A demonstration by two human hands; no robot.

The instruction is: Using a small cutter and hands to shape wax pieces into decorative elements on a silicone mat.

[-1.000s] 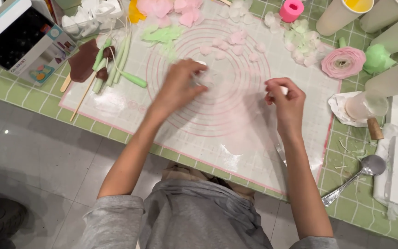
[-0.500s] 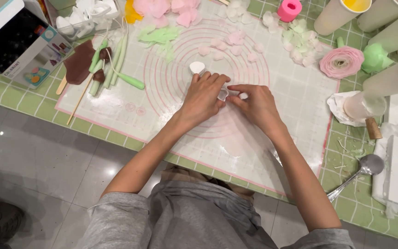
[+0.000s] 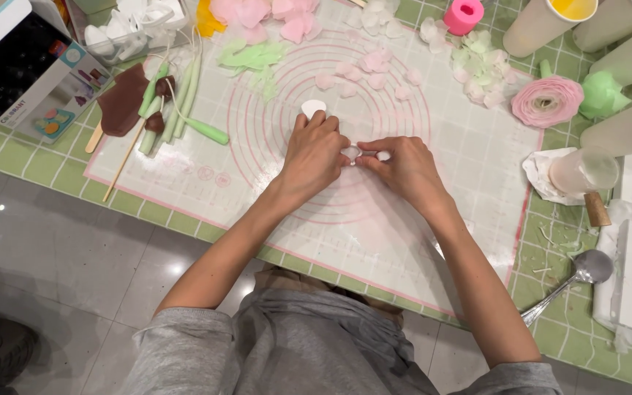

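White paste, a small soft piece (image 3: 351, 153), sits pinched between the fingers of both hands at the middle of the mat. The left hand (image 3: 317, 152) curls over it from the left, fingers (image 3: 333, 146) bent and grasping its edge; the right hand (image 3: 404, 167) meets it from the right, fingers (image 3: 369, 145) closed on the same piece, with another small white bit (image 3: 383, 155) just beside the knuckles. Just beyond the left hand lies a white petal-shaped cutout (image 3: 312, 107). All this rests on a translucent silicone mat (image 3: 469, 168) printed with pink circles, spread over a green checked worktop (image 3: 23, 164). Farther off, pale pink petals (image 3: 363, 73) are scattered on the mat, with green stems (image 3: 184, 102) and a brown paste shape (image 3: 122, 102) to the left. At the far right stand a finished pink flower (image 3: 548, 101) and tall paper cups (image 3: 543, 22); a metal spoon (image 3: 572, 281) lies near the right edge.
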